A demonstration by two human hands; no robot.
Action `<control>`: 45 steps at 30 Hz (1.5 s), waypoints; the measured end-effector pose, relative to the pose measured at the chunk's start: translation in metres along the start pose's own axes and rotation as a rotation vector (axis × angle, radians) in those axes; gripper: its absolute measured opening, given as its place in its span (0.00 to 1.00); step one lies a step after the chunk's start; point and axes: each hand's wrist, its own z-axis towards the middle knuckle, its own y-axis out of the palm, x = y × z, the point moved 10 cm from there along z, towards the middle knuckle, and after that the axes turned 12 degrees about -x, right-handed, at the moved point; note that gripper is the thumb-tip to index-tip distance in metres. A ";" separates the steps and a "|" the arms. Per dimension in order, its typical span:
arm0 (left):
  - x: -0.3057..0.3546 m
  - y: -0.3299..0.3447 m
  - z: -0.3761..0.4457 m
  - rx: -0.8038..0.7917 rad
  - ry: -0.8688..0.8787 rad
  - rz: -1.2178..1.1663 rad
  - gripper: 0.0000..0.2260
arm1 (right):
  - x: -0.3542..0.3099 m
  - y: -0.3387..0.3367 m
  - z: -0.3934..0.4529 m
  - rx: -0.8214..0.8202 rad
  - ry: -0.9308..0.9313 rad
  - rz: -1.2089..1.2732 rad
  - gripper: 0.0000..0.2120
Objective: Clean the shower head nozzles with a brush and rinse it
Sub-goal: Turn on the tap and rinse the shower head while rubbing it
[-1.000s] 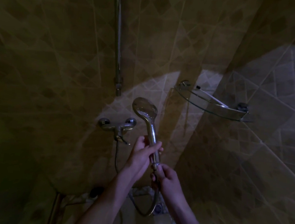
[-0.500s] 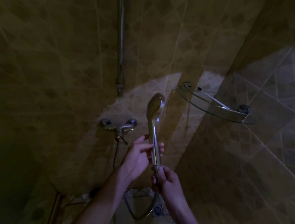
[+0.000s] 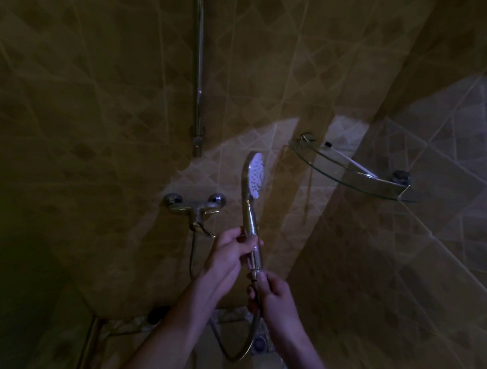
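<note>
A chrome hand shower head [image 3: 255, 179] stands upright in front of the tiled wall, its white nozzle face turned to the right. My left hand [image 3: 232, 249] is closed around the middle of its handle. My right hand [image 3: 271, 294] grips the hose connector at the handle's lower end. The metal hose [image 3: 244, 346] loops down below my hands. No brush is visible.
A chrome mixer tap [image 3: 195, 205] is fixed to the wall left of the shower head, under a vertical rail [image 3: 198, 68]. A glass corner shelf [image 3: 352, 171] juts out at the right. A floor drain [image 3: 259, 340] lies below. The room is dim.
The shower head has been turned about its handle: its chrome back faced me, then it stood edge-on, and now the white nozzle face shows on the right. Both hands stayed on it.
</note>
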 end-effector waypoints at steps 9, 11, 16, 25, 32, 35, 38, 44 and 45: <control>0.005 0.021 -0.007 -0.204 -0.033 -0.288 0.10 | 0.008 -0.010 0.008 0.014 -0.015 -0.062 0.11; 0.005 0.018 -0.006 -0.135 0.000 -0.224 0.12 | 0.009 -0.009 0.010 0.009 -0.011 -0.089 0.10; 0.012 0.005 -0.006 -0.058 -0.010 -0.054 0.10 | 0.010 -0.006 0.011 -0.004 0.014 -0.053 0.11; 0.009 -0.002 0.002 -0.146 0.005 -0.164 0.11 | 0.006 0.007 0.015 -0.078 0.009 0.054 0.13; 0.003 0.005 0.007 -0.071 0.001 -0.022 0.08 | 0.002 0.005 0.022 -0.074 -0.004 -0.035 0.14; -0.004 0.004 0.007 -0.033 -0.067 0.032 0.17 | 0.011 0.006 0.027 -0.106 0.016 -0.004 0.14; -0.007 0.001 0.008 -0.038 -0.125 -0.036 0.18 | 0.027 0.012 0.030 -0.186 0.060 0.156 0.12; -0.005 0.008 0.007 -0.136 -0.172 -0.275 0.15 | 0.039 0.018 0.036 -0.280 0.082 0.280 0.12; -0.004 0.006 0.007 -0.119 -0.166 -0.247 0.15 | 0.038 0.016 0.037 -0.265 0.076 0.232 0.13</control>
